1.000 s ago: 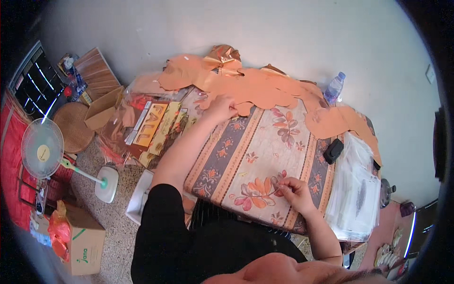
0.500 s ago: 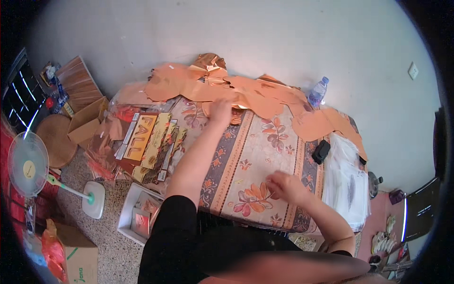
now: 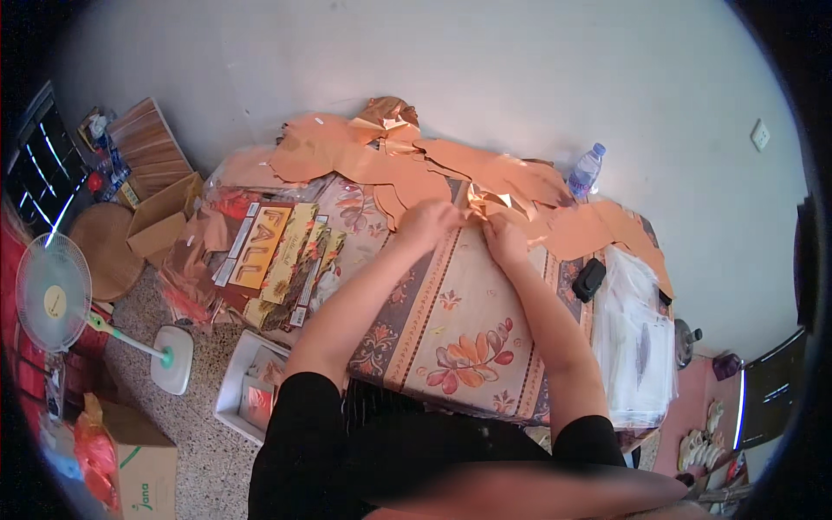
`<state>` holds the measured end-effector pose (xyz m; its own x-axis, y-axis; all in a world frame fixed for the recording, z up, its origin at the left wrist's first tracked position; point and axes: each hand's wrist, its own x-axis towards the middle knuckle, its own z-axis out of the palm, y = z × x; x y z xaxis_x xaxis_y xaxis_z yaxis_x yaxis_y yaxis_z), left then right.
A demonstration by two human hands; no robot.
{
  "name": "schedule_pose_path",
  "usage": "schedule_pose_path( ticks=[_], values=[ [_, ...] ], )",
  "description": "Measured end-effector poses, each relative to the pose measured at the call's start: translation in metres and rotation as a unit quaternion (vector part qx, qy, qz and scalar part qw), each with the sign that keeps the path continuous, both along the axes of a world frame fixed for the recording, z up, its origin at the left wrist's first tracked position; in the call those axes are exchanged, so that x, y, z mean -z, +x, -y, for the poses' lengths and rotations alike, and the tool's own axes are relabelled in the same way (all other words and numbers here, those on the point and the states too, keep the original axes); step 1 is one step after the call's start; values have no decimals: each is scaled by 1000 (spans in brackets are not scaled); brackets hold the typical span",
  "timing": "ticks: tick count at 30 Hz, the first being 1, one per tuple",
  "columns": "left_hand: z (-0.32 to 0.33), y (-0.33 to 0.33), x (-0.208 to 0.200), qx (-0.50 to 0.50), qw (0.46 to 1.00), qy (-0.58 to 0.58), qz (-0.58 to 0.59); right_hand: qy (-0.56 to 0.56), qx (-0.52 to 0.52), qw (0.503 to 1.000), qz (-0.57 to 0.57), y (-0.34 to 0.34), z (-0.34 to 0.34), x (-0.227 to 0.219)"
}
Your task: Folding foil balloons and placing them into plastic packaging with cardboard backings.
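Flat copper-coloured foil balloons [image 3: 394,169] lie in a joined row along the far side of the table. Both my hands meet at the near edge of this row, around a crumpled, shiny foil part [image 3: 491,203]. My right hand [image 3: 504,238] is closed on that foil, its fingertips pinched at the crumple. Just to the left, my left hand [image 3: 440,218] has its fingers drawn together beside the same foil. Whether something small sits between those fingers is too blurred to tell.
A patterned cloth covers the table [image 3: 451,334]. Printed packets [image 3: 269,260] are stacked at the left. Toward the right are a water bottle [image 3: 587,169], a small black object [image 3: 588,279] and clear plastic bags [image 3: 637,347]. A fan [image 3: 54,295] and a white box [image 3: 236,386] stand left of the table.
My right hand has moved up from the near tablecloth to the foil. My left hand has shifted right toward it. The shiny foil part now stands raised and crumpled.
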<state>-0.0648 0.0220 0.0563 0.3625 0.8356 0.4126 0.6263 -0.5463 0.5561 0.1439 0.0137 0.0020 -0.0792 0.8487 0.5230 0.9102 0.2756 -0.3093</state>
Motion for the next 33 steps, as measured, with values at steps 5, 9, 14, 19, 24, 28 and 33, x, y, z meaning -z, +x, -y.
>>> schedule_pose_path(
  ticks=[5,9,14,19,24,28,33],
  values=[
    [-46,-49,34,-32,991,103,-83,61,-7,983,-174,4,-6,2],
    [-70,-56,45,42,990,100,-92,-82,19,931,-355,-5,7,-13],
    [-86,-52,51,73,952,233,-186,-26,24,950,-310,9,-11,17],
    [-77,-50,59,-9,972,212,-100,-80,11,921,-380,3,-4,11],
    [-75,-55,60,-93,987,124,47,-66,-21,930,-361,1,-4,4],
    [-84,-32,49,-143,981,3,132,-48,15,932,-358,32,-18,37],
    [-129,-69,44,-132,925,130,333,-101,-21,873,-476,0,4,-6]
  ],
)
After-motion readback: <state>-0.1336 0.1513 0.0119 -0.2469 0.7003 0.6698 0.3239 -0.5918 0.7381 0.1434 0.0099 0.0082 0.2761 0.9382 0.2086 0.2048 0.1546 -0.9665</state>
